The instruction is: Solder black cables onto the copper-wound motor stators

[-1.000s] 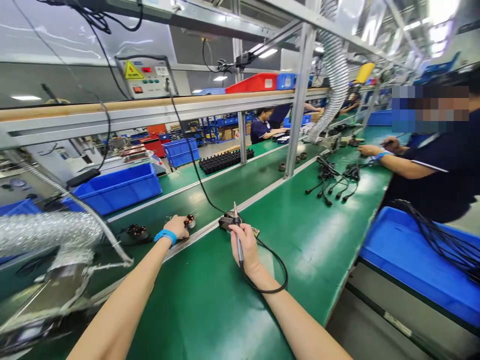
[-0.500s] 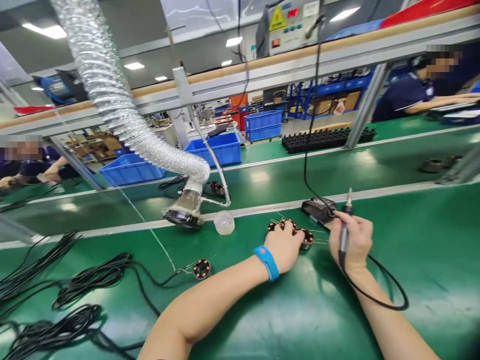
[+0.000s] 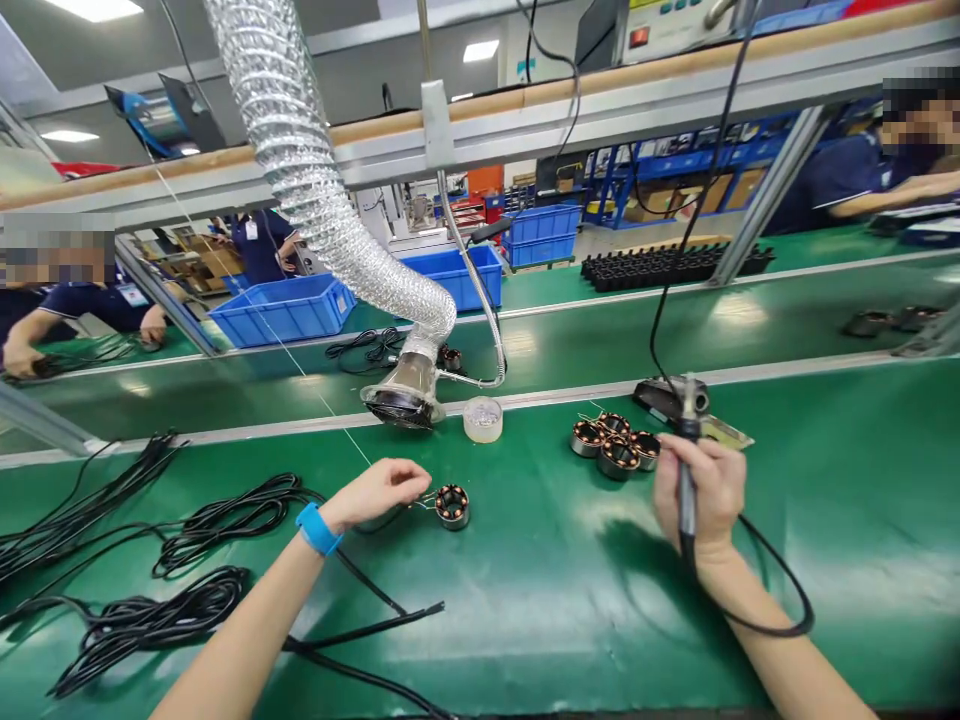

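Observation:
My right hand is wrapped round the handle of a soldering iron, its tip end pointing up and its cord looping down past my wrist. On the left, my left hand, with a blue wristband, has its fingers pinched together beside the thin wire leads of a single motor stator. What lies between those fingertips is hidden. A thin strand runs down from above to behind this hand. Several more stators with copper windings sit clustered left of the right hand.
A soldering iron stand lies behind the right hand. The fume duct hangs over the bench beside a small clear tub. Coiled black cables cover the left side. Other people work beyond the rail.
My left hand has left the stator cluster and moved left to the single stator's leads, its fingers now pinched. My right hand still holds the soldering iron. The view has shifted.

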Demonstrator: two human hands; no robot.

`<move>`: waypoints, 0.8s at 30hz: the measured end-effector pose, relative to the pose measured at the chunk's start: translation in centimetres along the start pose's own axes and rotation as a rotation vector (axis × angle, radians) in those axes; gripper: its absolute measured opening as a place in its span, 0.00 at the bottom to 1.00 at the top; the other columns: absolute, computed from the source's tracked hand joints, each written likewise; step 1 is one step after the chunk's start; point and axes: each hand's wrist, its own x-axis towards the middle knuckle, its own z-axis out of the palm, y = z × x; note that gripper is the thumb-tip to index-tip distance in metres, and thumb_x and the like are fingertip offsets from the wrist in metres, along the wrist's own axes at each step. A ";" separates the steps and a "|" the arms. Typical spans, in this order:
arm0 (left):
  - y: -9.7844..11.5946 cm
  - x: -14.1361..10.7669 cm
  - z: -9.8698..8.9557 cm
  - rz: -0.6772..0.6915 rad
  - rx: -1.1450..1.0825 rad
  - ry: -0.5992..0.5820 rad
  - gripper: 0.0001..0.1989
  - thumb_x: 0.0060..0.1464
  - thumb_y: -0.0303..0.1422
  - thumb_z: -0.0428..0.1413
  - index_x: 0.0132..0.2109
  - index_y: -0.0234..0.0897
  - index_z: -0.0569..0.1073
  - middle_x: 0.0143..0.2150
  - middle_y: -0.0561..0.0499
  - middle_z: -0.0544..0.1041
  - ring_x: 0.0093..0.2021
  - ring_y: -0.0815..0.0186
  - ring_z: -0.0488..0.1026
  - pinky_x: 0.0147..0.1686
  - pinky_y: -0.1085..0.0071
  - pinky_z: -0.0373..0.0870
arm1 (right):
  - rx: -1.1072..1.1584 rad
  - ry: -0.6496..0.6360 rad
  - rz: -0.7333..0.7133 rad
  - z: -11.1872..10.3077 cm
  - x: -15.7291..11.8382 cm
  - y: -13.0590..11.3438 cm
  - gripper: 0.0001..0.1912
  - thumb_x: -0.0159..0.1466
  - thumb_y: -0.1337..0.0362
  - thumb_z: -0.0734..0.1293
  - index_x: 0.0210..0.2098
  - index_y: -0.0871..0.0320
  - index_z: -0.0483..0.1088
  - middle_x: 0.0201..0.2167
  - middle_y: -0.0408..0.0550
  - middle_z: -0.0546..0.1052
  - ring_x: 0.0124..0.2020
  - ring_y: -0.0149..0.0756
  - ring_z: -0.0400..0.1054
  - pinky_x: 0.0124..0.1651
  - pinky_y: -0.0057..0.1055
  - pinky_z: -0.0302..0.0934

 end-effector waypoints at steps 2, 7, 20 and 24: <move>-1.3 -0.1 0.3 -0.050 -0.149 -0.156 0.21 0.54 0.47 0.57 0.41 0.31 0.76 0.30 0.51 0.75 0.28 0.68 0.71 0.30 0.72 0.67 | 0.113 -0.039 -0.049 -0.8 -0.7 -4.8 0.11 0.62 0.69 0.68 0.45 0.56 0.74 0.39 0.51 0.69 0.38 0.38 0.70 0.41 0.34 0.68; -2.7 -0.4 1.3 -0.063 -0.378 -0.192 0.16 0.51 0.43 0.62 0.34 0.32 0.73 0.24 0.56 0.68 0.20 0.74 0.62 0.21 0.77 0.59 | 0.450 -0.318 -0.051 -1.1 -2.2 -17.2 0.21 0.62 0.75 0.65 0.52 0.52 0.69 0.42 0.50 0.70 0.38 0.35 0.72 0.38 0.31 0.70; -3.7 -0.7 2.1 -0.039 -0.530 -0.066 0.14 0.51 0.39 0.62 0.32 0.32 0.71 0.21 0.58 0.64 0.18 0.76 0.58 0.18 0.78 0.55 | 0.865 -0.641 0.263 3.9 -4.0 -24.7 0.19 0.65 0.75 0.62 0.53 0.52 0.66 0.44 0.48 0.64 0.37 0.29 0.70 0.44 0.30 0.69; -3.9 -0.7 2.1 -0.048 -0.546 -0.063 0.14 0.50 0.39 0.62 0.33 0.32 0.71 0.22 0.59 0.64 0.18 0.76 0.57 0.18 0.78 0.54 | 0.872 -0.639 0.328 3.9 -4.4 -24.7 0.17 0.65 0.73 0.63 0.51 0.51 0.67 0.43 0.47 0.64 0.35 0.29 0.70 0.42 0.30 0.69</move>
